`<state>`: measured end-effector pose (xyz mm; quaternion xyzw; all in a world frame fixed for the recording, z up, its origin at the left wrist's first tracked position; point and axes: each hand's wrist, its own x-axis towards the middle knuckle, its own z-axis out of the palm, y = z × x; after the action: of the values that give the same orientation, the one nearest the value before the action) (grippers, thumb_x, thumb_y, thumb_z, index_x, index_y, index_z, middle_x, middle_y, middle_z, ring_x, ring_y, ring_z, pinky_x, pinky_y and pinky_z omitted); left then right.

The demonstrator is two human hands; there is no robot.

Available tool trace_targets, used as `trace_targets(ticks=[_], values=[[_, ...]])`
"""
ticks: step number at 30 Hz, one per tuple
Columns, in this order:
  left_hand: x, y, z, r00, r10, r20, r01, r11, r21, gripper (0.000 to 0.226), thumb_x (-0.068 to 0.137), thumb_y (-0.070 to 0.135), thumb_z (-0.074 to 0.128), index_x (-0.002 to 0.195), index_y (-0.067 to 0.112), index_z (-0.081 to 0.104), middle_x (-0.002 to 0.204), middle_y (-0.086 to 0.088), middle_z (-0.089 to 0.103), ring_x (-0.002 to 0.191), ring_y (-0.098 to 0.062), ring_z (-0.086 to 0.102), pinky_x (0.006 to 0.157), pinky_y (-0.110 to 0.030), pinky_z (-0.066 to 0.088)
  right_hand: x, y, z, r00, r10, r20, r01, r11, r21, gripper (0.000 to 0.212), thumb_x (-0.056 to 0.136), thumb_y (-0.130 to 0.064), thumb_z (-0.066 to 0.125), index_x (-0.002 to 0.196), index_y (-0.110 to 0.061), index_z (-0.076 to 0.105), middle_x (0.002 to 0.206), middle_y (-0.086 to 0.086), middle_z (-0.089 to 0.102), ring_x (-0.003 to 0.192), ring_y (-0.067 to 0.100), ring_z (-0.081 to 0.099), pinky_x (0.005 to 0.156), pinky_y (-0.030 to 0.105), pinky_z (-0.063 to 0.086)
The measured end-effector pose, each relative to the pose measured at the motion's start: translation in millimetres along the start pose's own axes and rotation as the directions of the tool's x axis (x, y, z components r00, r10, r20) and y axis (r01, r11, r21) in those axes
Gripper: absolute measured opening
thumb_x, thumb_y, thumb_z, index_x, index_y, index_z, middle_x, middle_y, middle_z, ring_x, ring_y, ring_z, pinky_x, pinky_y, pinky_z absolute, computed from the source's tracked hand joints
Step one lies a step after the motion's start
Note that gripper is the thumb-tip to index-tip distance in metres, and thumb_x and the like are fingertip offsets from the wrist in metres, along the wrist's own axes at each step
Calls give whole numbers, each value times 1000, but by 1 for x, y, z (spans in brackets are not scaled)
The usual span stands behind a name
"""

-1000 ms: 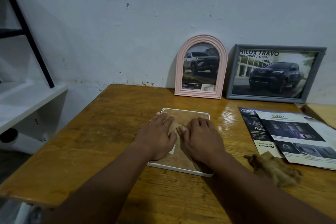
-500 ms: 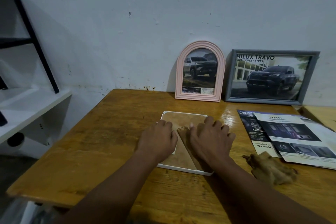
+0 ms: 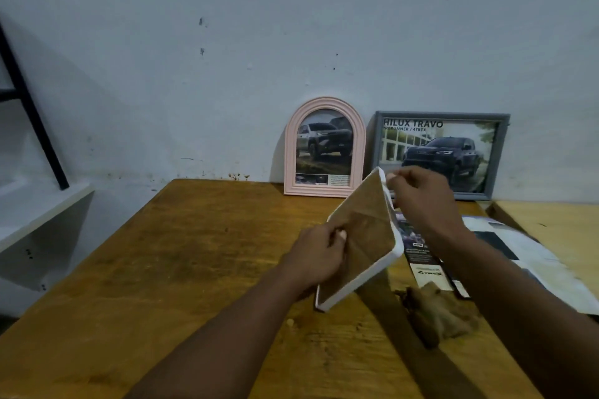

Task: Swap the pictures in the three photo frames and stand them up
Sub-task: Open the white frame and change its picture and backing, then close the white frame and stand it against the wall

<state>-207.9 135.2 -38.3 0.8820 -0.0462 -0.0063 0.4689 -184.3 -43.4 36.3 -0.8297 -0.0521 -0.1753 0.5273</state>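
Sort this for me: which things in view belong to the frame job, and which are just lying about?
Job: white frame, tilted, back facing the camera, held by left hand and right hand; pink arched frame and grey frame, both standing at the wall; brochure sheets, probably picture stock.

Lying about: brown cloth beside the sheets; white shelf at left.

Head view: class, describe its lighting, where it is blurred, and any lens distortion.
Head view: dim, bluish light; the white frame, left hand and right hand are motion-blurred; the pink frame casts a soft shadow leftward on the wall; the wide-angle lens splays the table edges outward.
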Motion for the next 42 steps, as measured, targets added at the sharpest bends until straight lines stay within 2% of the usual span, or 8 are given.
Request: trace_targets(ticks=[2, 8, 14, 18, 22, 26, 32, 42], values=[[3, 17, 2, 998, -49, 33, 55, 978, -201, 33, 107, 39, 40, 135, 36, 57, 118, 8, 63, 108, -14, 60, 97, -45, 53, 7, -13, -8, 997, -1, 80, 0, 1000, 11, 21, 98, -27, 56, 108, -16, 71, 98, 0, 70, 85, 18, 67, 72, 33, 54], [12, 38, -50, 964, -36, -265, -32, 968, -250, 43, 104, 52, 30, 135, 31, 52, 133, 0, 59, 116, -21, 60, 98, -44, 52, 5, -46, 23, 961, -26, 275, -15, 989, 146, 24, 100, -25, 54, 119, -17, 66, 107, 1, 68, 85, 16, 71, 76, 35, 60], [-12, 17, -98, 964, -106, -246, 59, 980, -188, 39, 103, 43, 50, 141, 33, 49, 125, 1, 59, 106, -24, 64, 77, -39, 60, -16, -10, 76, 937, 32, 347, 26, 987, -161, 35, 97, -35, 59, 129, -23, 54, 118, -1, 61, 88, 7, 60, 57, 21, 53], [-18, -21, -82, 957, -199, -213, 148, 962, -231, 50, 102, 41, 53, 149, 33, 42, 134, -3, 59, 100, -24, 70, 78, -45, 63, -43, 30, 90, 940, 71, 333, 67, 921, -385, 46, 94, -33, 56, 138, -23, 44, 128, 4, 58, 110, 23, 57, 84, 43, 57], [-29, -58, -49, 972, -190, -141, 207, 971, 119, 59, 105, 53, 36, 159, 35, 24, 166, -2, 24, 149, -29, 28, 120, -51, 27, -57, 46, 85, 953, 3, 303, 157, 851, -501, 48, 96, -32, 52, 140, -17, 39, 130, 9, 58, 119, 28, 48, 91, 42, 47], [-33, -75, -31, 988, -76, -137, 131, 878, 461, 67, 103, 61, 16, 162, 32, 2, 170, -2, -2, 155, -19, -9, 124, -44, -6, -61, 48, 81, 948, -30, 316, 211, 804, -556, 46, 99, -32, 47, 141, -18, 36, 124, 9, 59, 114, 25, 51, 86, 38, 45], [-33, -67, -33, 991, 59, -123, 36, 759, 650, 69, 102, 62, 11, 162, 30, 2, 170, -1, 1, 155, -19, -7, 125, -44, -6, -58, 40, 68, 934, 22, 356, 188, 819, -542, 45, 97, -35, 51, 139, -21, 41, 128, 6, 60, 118, 26, 51, 94, 42, 45], [-37, -57, -35, 999, -7, -48, 33, 810, 586, 63, 105, 56, 26, 161, 30, 16, 168, -2, 17, 155, -23, 8, 124, -47, 10, -90, 46, -19, 920, 275, 279, 85, 554, -828, 61, 85, -59, 56, 135, -27, 45, 141, 5, 49, 132, 30, 43, 103, 50, 43]])
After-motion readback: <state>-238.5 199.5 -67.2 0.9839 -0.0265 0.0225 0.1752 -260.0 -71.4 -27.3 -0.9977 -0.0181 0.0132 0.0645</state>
